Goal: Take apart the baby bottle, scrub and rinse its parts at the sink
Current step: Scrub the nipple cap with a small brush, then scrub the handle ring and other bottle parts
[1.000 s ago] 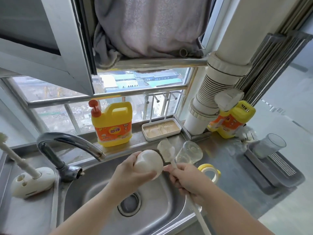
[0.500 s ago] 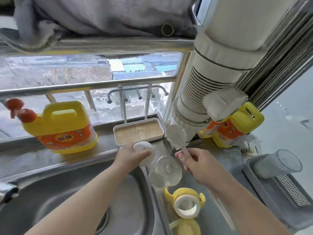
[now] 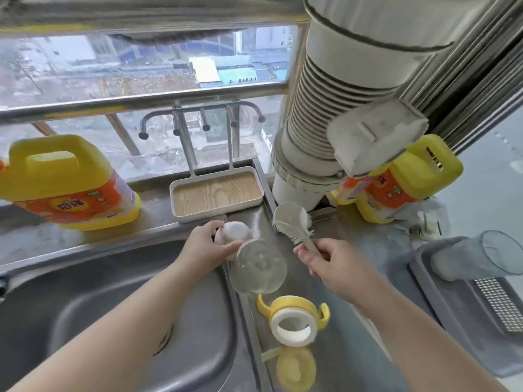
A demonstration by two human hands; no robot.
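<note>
My left hand grips a white rounded bottle body at the sink's back right corner, over the counter edge. My right hand holds the handle of a white bottle brush, whose head points up and away toward the pipe. A clear dome cap lies on the counter between my hands. In front of it sits a yellow collar with two handles and a white ring. A pale yellow nipple piece lies nearest to me.
Steel sink at left. Yellow detergent jug on the sill, another behind the white ribbed pipe. A small rack tray at the back. A grey drainer with a clear cup stands at right.
Both hands went from above the sink basin to its back right corner by the counter. The brush has come away from the bottle body. The view has swung right and down.
</note>
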